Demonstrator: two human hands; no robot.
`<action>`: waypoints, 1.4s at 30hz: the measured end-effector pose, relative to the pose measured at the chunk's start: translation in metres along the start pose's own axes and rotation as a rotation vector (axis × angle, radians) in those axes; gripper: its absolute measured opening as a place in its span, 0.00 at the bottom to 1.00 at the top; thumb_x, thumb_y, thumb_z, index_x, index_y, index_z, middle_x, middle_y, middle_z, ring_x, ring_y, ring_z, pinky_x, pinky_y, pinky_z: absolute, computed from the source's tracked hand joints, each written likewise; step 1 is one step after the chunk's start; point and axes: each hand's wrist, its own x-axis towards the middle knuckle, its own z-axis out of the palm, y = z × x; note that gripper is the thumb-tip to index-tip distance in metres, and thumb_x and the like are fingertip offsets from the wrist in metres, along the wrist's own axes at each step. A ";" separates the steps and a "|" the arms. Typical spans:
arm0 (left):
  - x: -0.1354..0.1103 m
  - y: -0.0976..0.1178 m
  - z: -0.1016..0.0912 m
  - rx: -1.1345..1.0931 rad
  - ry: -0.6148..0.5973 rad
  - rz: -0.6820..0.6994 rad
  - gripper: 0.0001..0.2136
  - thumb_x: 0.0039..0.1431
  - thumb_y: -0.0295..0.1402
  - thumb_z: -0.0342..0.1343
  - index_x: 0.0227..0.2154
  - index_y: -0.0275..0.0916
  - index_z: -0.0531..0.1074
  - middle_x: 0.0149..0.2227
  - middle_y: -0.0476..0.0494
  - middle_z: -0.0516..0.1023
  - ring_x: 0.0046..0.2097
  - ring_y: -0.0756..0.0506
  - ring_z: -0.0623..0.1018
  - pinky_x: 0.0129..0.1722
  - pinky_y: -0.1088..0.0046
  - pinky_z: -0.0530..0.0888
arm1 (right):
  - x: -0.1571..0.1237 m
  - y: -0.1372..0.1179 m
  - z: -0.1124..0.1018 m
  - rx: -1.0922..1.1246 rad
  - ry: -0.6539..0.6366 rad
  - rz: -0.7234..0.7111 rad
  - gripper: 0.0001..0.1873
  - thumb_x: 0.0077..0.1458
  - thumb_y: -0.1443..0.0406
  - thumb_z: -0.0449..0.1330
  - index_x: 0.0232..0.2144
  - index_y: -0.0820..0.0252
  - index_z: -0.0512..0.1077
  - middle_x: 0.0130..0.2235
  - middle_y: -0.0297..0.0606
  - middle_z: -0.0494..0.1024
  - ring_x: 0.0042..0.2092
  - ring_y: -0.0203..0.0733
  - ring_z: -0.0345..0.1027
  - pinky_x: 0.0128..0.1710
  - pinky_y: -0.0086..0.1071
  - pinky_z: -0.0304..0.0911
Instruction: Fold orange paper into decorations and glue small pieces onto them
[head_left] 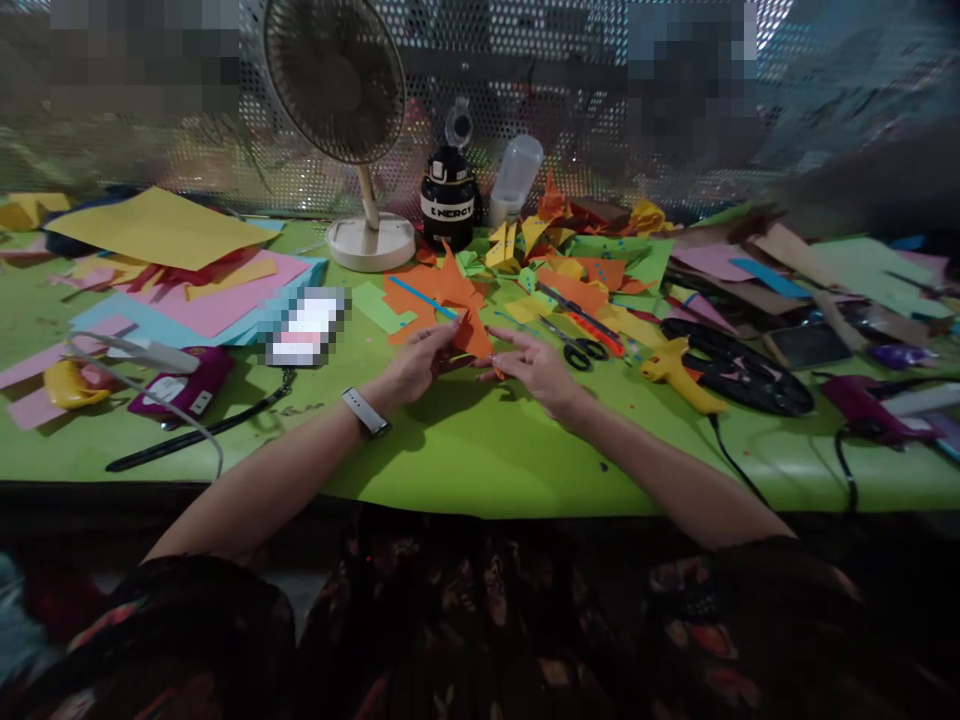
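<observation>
Over the middle of the green table, my left hand point(424, 362) pinches a piece of orange paper point(474, 335) between thumb and fingers. My right hand point(536, 368) has its fingertips closed on the lower right corner of the same paper. A white-banded watch is on my left wrist. Just behind the hands lie more orange paper pieces point(442, 285) and a thin blue strip point(421, 297). Black-handled scissors point(585, 352) rest to the right of my right hand. The fingers hide part of the held paper.
A fan point(371, 240) and a black bottle point(448, 205) stand at the back. Stacked coloured paper point(165, 230) and a phone point(300, 330) lie left. A yellow glue gun point(682, 375), its cord and a black tray point(750, 380) are right. Paper scraps point(555, 245) heap behind.
</observation>
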 end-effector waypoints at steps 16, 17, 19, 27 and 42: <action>-0.006 0.005 0.002 -0.063 -0.061 -0.085 0.05 0.53 0.31 0.68 0.30 0.35 0.79 0.28 0.50 0.79 0.28 0.53 0.76 0.36 0.75 0.81 | 0.011 0.009 -0.019 -0.482 -0.091 -0.598 0.11 0.58 0.60 0.62 0.42 0.43 0.81 0.41 0.33 0.84 0.41 0.41 0.77 0.45 0.41 0.72; -0.006 0.005 0.003 -0.060 -0.057 -0.089 0.05 0.54 0.31 0.67 0.30 0.35 0.79 0.27 0.49 0.79 0.27 0.54 0.76 0.35 0.75 0.81 | 0.011 0.008 -0.019 -0.465 -0.073 -0.606 0.11 0.57 0.60 0.63 0.42 0.43 0.81 0.41 0.33 0.84 0.41 0.41 0.77 0.45 0.41 0.72; -0.007 0.006 0.003 -0.054 -0.050 -0.092 0.05 0.54 0.30 0.67 0.31 0.35 0.79 0.27 0.49 0.78 0.27 0.54 0.76 0.35 0.76 0.80 | 0.010 0.007 -0.019 -0.439 -0.028 -0.605 0.10 0.56 0.59 0.64 0.42 0.44 0.81 0.41 0.34 0.84 0.40 0.42 0.76 0.44 0.41 0.72; -0.007 0.004 0.005 -0.056 -0.050 -0.079 0.03 0.56 0.28 0.65 0.30 0.34 0.78 0.28 0.49 0.78 0.28 0.53 0.77 0.36 0.73 0.80 | 0.013 0.010 -0.017 -0.376 0.035 -0.705 0.07 0.55 0.56 0.67 0.33 0.50 0.82 0.32 0.35 0.80 0.34 0.38 0.72 0.35 0.34 0.69; -0.010 -0.004 0.007 0.029 -0.034 -0.004 0.14 0.43 0.36 0.73 0.31 0.36 0.79 0.32 0.47 0.82 0.33 0.50 0.79 0.36 0.75 0.77 | 0.008 0.003 -0.003 -0.253 0.073 -0.300 0.19 0.53 0.49 0.65 0.29 0.59 0.73 0.28 0.34 0.74 0.29 0.34 0.66 0.29 0.30 0.63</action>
